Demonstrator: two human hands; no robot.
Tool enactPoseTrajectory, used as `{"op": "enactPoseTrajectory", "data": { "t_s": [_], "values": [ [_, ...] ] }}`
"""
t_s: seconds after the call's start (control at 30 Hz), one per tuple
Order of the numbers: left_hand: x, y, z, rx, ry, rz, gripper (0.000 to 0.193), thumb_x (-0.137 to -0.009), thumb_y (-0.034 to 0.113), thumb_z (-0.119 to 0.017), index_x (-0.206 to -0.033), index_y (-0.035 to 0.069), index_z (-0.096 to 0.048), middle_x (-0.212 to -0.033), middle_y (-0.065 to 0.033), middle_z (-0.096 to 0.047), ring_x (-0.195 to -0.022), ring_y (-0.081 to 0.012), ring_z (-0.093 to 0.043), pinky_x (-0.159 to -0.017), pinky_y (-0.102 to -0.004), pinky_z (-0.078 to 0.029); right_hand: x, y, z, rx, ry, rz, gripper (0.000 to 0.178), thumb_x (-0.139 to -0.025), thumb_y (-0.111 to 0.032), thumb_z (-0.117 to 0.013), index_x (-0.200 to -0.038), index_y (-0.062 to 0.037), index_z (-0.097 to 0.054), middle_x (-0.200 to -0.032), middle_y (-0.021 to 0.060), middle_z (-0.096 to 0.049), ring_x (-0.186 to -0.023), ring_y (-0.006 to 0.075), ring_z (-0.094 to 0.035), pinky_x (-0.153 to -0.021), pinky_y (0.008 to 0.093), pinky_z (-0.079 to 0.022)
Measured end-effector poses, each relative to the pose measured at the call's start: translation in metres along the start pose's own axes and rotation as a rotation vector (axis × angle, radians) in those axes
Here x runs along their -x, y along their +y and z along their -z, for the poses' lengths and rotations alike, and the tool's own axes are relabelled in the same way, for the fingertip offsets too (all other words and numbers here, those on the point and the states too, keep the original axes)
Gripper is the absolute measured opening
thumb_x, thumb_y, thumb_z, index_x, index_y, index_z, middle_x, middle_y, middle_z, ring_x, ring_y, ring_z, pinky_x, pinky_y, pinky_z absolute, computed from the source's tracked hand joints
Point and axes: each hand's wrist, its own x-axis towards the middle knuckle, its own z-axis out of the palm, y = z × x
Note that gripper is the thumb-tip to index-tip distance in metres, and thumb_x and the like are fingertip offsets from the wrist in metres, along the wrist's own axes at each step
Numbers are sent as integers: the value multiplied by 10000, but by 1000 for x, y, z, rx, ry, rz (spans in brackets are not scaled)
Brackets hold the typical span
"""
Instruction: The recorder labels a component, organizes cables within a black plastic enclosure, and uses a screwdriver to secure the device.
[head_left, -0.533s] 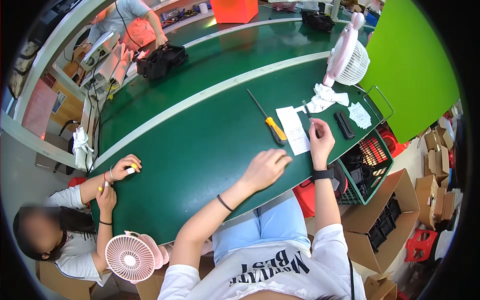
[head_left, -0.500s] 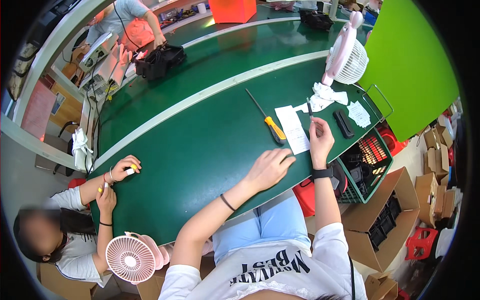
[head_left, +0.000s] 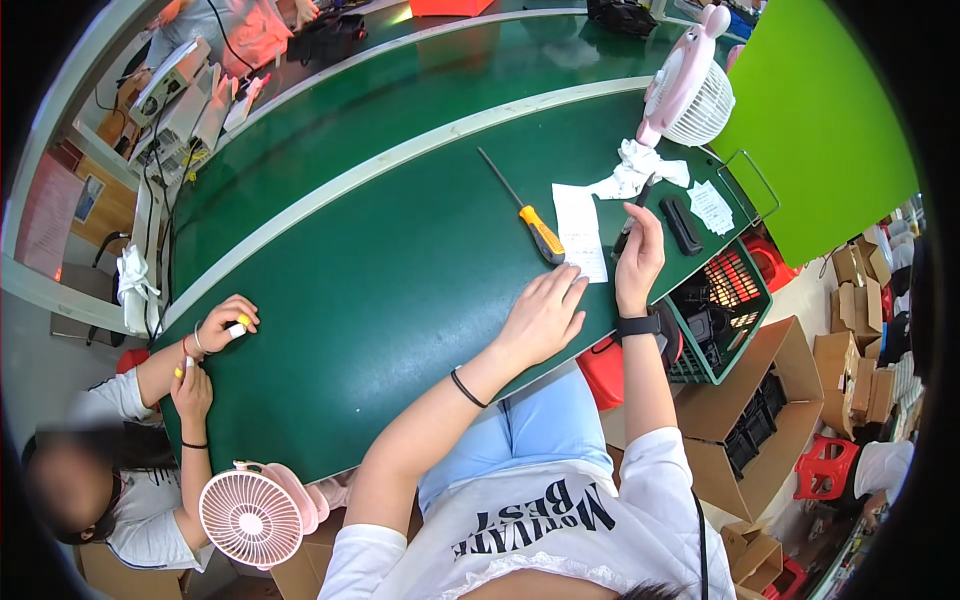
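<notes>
Presently, left hand (head_left: 540, 318): palm down near the close edge of the green worktop (head_left: 400, 290); fingers extended, slightly spread, with nothing visibly gripped; fingertips at the lower left corner of the paper slip (head_left: 578, 225).
Right hand (head_left: 640, 262): at 2 o'clock from the left hand, turned on edge; fingers curved and nearly closed around the pen (head_left: 647, 187).
Pen: slim, dark, in the right hand; upper end projecting toward 12 o'clock, lower portion partly hidden by the fingers.
Paper slip: white, long, flat on the worktop, at 1 o'clock from the left hand.
Screwdriver (head_left: 541, 235): orange-and-black handle at 12 o'clock from the left hand, just beside the paper slip; shaft directed toward 11 o'clock.
Black case (head_left: 682, 225): elongated, near the right hand at its 2 o'clock; small white slips (head_left: 711, 208) just beyond.
Crumpled white material (head_left: 640, 165): at 12 o'clock from the right hand.
Pink-and-white fan (head_left: 690, 105): at 1 o'clock from the right hand.
Co-worker's hands (head_left: 222, 327): at 9 o'clock from the left hand, at the worktop's far end.
</notes>
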Motion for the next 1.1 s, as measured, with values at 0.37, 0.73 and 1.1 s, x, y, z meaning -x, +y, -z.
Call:
{"op": "enactPoseTrajectory", "data": {
  "t_s": [0.37, 0.73, 1.1],
  "values": [
    [4, -3, -3, -31, -11, 4, 507, -884, 220, -655, -1312, -25, -536, -1390, -186, -501, -1321, -334, -484, -1075, -439, -416, 5, 4, -4, -81, 96, -33, 176, -1022, -79, -538, -1173, -9, -596, -1021, 55, -648, -862, 102, -585, -775, 240, -484],
    [2, -1, -2, -16, -13, 11, 509, -877, 216, -655, -1315, -20, -545, -1417, -185, -485, -1332, -330, -474, -1075, -443, -410, 2, -18, -1, -269, -170, -229, 184, -978, -125, -610, -1128, -27, -651, -965, 54, -686, -766, 87, -569, -673, 243, -467],
    [1, -3, -1, -24, -36, -11, 509, -906, 244, -605, -1328, -33, -537, -1437, -194, -475, -1346, -336, -447, -1104, -446, -370, 3, -5, -2, -296, -470, -234, 123, -895, -75, -722, -946, -28, -620, -812, -21, -614, -693, 20, -506, -599, 181, -396]
  ]
}}
